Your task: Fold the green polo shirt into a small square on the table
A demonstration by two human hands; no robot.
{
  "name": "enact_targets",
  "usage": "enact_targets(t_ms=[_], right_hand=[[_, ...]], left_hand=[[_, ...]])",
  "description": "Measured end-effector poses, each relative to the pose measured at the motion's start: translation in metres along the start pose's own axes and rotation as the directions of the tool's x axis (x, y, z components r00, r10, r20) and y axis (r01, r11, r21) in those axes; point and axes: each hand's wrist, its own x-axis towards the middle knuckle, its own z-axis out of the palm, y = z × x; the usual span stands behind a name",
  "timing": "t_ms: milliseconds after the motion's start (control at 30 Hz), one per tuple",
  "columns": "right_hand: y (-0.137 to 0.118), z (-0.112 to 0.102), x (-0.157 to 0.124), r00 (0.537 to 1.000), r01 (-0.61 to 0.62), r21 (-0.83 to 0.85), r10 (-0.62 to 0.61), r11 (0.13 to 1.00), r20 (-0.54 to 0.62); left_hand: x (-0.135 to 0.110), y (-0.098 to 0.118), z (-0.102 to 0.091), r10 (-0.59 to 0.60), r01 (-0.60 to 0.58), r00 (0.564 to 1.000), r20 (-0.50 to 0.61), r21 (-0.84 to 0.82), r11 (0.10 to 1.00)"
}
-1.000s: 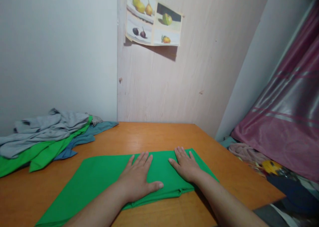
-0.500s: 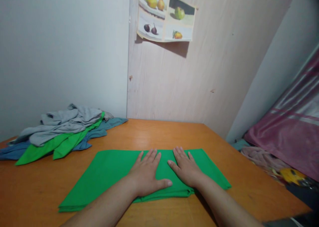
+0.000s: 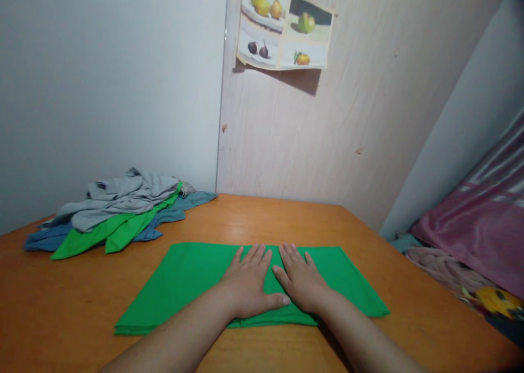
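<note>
A folded bright green cloth (image 3: pixel 180 285) lies flat on the orange wooden table (image 3: pixel 262 220). My left hand (image 3: pixel 249 285) rests palm down on its middle, fingers stretched out and pointing away from me. My right hand (image 3: pixel 301 280) lies flat right beside it, also open, thumb almost touching the left thumb. Neither hand holds anything. Both forearms reach in from the bottom edge.
A heap of clothes (image 3: pixel 118 209), grey on top of green and blue pieces, sits at the table's back left by the white wall. A fruit poster (image 3: pixel 284 29) hangs on the wooden panel behind. Purple striped fabric (image 3: pixel 478 225) and other items lie off the right edge.
My hands have drawn closer together on the green cloth, the left sliding right. The view has shifted so everything appears further right in the picture.
</note>
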Motion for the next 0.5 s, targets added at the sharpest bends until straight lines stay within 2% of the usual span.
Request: enact_targets(t_ms=[167, 500], right_hand=[[-0.0005, 0.0050, -0.0005, 1.000, -0.003, 0.011, 0.003, 1.000, -0.008], [-0.0016, 0.0007, -0.0039, 0.999, 0.027, 0.055, -0.026, 0.998, -0.026]], left_hand=[[-0.0001, -0.0003, 0.0007, 0.005, -0.005, 1.000, 0.006, 0.009, 1.000], [0.0014, -0.0004, 0.0000, -0.007, 0.007, 1.000, 0.015, 0.040, 0.999]])
